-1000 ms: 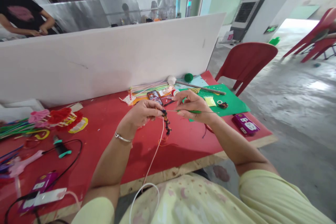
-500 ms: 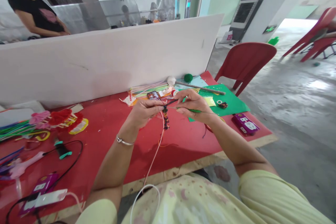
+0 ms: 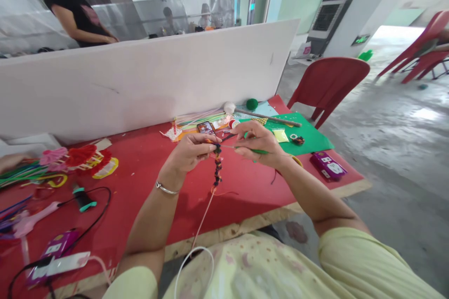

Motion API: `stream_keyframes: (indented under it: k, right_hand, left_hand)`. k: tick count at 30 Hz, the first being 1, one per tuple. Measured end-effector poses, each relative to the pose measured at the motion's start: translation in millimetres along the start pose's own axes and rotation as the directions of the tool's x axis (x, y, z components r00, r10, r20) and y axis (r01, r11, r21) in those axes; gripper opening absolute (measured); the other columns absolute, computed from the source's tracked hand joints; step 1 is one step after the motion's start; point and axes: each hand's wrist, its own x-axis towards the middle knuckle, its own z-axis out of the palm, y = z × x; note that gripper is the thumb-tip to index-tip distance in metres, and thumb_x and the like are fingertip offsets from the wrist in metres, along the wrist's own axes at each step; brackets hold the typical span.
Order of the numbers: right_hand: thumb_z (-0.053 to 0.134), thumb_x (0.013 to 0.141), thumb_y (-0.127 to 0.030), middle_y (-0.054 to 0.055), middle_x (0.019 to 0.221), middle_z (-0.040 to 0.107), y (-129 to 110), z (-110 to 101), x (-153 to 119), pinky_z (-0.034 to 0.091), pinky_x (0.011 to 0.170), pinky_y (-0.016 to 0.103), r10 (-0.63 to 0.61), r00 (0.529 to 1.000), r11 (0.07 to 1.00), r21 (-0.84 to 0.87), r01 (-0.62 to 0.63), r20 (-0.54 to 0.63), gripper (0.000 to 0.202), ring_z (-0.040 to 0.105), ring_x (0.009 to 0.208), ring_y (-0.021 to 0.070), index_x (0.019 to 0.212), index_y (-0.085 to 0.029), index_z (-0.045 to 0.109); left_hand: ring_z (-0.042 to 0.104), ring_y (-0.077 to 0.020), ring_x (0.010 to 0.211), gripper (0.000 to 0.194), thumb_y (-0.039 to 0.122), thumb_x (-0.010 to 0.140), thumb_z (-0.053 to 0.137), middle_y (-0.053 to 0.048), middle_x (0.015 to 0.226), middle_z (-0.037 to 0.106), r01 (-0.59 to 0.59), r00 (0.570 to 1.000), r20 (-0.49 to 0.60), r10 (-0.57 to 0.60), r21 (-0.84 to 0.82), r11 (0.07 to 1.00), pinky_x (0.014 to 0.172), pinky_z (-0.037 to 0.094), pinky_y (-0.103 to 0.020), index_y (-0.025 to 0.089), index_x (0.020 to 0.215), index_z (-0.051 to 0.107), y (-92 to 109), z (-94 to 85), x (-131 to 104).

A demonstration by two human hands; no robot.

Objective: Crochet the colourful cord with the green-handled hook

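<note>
My left hand (image 3: 191, 152) pinches the top of a narrow dark and orange knitted strip (image 3: 218, 168), which hangs down over the red tabletop (image 3: 147, 168). In my right hand (image 3: 257, 142) is a thin hook with a green handle (image 3: 260, 151), its metal shaft pointing left to the top of the strip. A dark strand stretches between the fingers of my right hand and the piece. Below the strip, a pale cord runs down toward my lap, and a thin orange thread lies on the table.
A phone (image 3: 206, 128), a green sheet (image 3: 308, 135) and a purple packet (image 3: 328, 166) lie beyond and right. Red and pink flowers (image 3: 82, 159), a cabled tool (image 3: 83, 199) and another person's hand (image 3: 13, 162) are left. A white partition (image 3: 150, 79) stands behind.
The strip has shifted slightly left and hangs lower and straighter. A person's hand has appeared at the left edge, and the standing person behind the partition has moved right.
</note>
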Motion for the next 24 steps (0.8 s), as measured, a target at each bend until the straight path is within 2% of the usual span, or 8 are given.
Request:
stream_keyframes:
  k: [4,7,9,11,13,18,21,24]
  right_hand:
    - [0.07,0.096,-0.038,0.007,0.12,0.069,6.3,16.9,-6.0,0.06,0.076,0.032,0.338,0.937,0.861,0.432,-0.27,-0.087,0.025,0.064,0.095,0.0161,0.079,-0.023,0.081]
    - [0.072,0.092,-0.049,0.005,0.119,0.069,1.5,44.1,-8.7,0.049,0.054,0.023,0.676,0.737,0.524,0.712,-0.467,-0.015,0.029,0.064,0.085,0.0136,0.082,-0.023,0.079]
    - [0.074,0.088,-0.056,0.003,0.107,0.07,-6.1,65.9,-8.2,0.044,0.05,0.021,0.819,0.574,0.343,0.819,-0.46,-0.02,0.033,0.063,0.076,0.0111,0.099,-0.025,0.078]
    - [0.071,0.087,-0.062,0.001,0.091,0.07,-13.5,85.6,-6.3,0.045,0.052,0.02,0.898,0.432,0.275,0.875,-0.398,-0.086,0.041,0.062,0.073,0.0111,0.105,-0.025,0.075]
    - [0.069,0.088,-0.064,-0.001,0.081,0.067,-17.8,99.5,-4.3,0.045,0.052,0.02,0.921,0.359,0.283,0.893,-0.349,-0.151,0.043,0.061,0.07,0.0111,0.106,-0.025,0.073]
    - [0.067,0.091,-0.061,0.004,0.105,0.068,-16.4,111.5,-0.4,0.05,0.058,0.024,0.85,0.411,0.491,0.78,-0.389,-0.33,0.038,0.063,0.084,0.0139,0.098,-0.025,0.076]
    - [0.06,0.096,-0.061,0.007,0.12,0.065,-15.8,119.0,3.5,0.056,0.071,0.029,0.738,0.448,0.67,0.627,-0.397,-0.505,0.043,0.063,0.1,0.0183,0.086,-0.023,0.076]
    - [0.048,0.1,-0.067,0.008,0.113,0.066,-15.1,130.9,5.9,0.058,0.08,0.033,0.682,0.507,0.725,0.58,-0.373,-0.527,0.052,0.064,0.103,0.0196,0.092,-0.024,0.076]
  left_hand:
    - [0.052,-0.0074,0.047,0.03,0.019,0.063,0.086,-0.004,0.067,0.072,-0.081,0.997,0.002,0.081,-0.014,0.997,0.043,0.035,-0.02,0.017,0.093,0.086,-4.8,1.5,2.5]
    - [0.052,-0.0067,0.05,0.043,0.017,0.063,0.087,-0.003,0.074,0.072,-0.168,0.985,-0.056,0.166,-0.035,0.985,0.043,0.036,-0.02,0.019,0.106,0.085,-12.6,8.4,7.7]
    - [0.051,-0.0063,0.053,0.052,0.016,0.062,0.088,0.0,0.073,0.069,-0.241,0.959,-0.163,0.231,-0.047,0.969,0.045,0.036,-0.018,0.021,0.114,0.083,-20.4,15.6,11.8]
    - [0.051,-0.0055,0.056,0.054,0.016,0.064,0.088,0.004,0.069,0.061,-0.33,0.908,-0.284,0.307,-0.035,0.943,0.051,0.04,-0.017,0.022,0.118,0.082,-29.4,22.7,14.9]
    - [0.051,-0.0053,0.061,0.055,0.016,0.068,0.086,0.006,0.072,0.058,-0.419,0.836,-0.373,0.403,0.042,0.907,0.057,0.044,-0.018,0.024,0.122,0.08,-37.8,28.4,15.6]
    - [0.052,-0.008,0.064,0.055,0.016,0.074,0.081,0.005,0.074,0.057,-0.458,0.749,-0.409,0.521,0.248,0.853,0.062,0.048,-0.02,0.025,0.127,0.077,-46.2,38.9,8.4]
    - [0.052,-0.0079,0.062,0.053,0.015,0.073,0.082,0.005,0.072,0.057,-0.491,0.706,-0.517,0.484,0.134,0.861,0.059,0.046,-0.02,0.026,0.125,0.078,-43.7,47.1,6.9]
    - [0.04,-0.0039,0.05,0.053,0.014,0.069,0.083,0.008,0.064,0.049,-0.43,0.824,-0.503,0.261,-0.256,0.866,0.047,0.033,-0.017,0.024,0.121,0.078,-38.1,50.0,9.1]
